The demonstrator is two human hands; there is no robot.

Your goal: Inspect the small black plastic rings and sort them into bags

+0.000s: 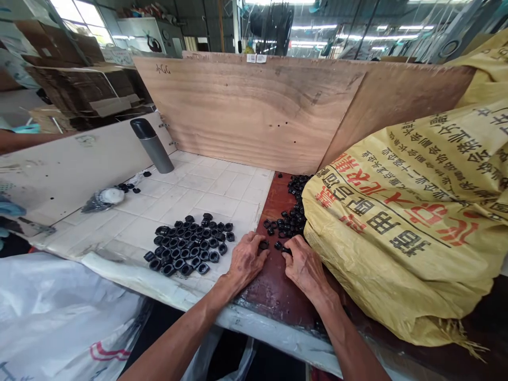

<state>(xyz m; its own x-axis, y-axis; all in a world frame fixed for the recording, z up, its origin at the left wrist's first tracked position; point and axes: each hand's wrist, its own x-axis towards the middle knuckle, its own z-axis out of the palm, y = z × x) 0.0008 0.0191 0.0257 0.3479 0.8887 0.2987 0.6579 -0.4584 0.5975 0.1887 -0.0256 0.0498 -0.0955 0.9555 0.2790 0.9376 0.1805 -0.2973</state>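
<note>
**My hands among black rings, beside the yellow woven sack (397, 222)**

Nearest, my left hand (246, 259) lies on the red-brown wooden board (270, 291), fingers spread, not clamped, just beside one black ring (263, 244). The fingertips (286, 252) of my right hand touch another ring, though I cannot tell whether they pinch it. Keeping my fingers low on the board and taking one ring at a time should stop the pieces scattering. A heap of black rings (296, 222) lies against the left side of the sack. Farther left of the sack, a tight cluster of black rings (186, 246) sits on the white tiled bench top (222, 185), with a clear plastic bag (102, 200) and a grey flask (153, 145) beyond. Behind the sack rises a plywood panel (246, 111).
</note>
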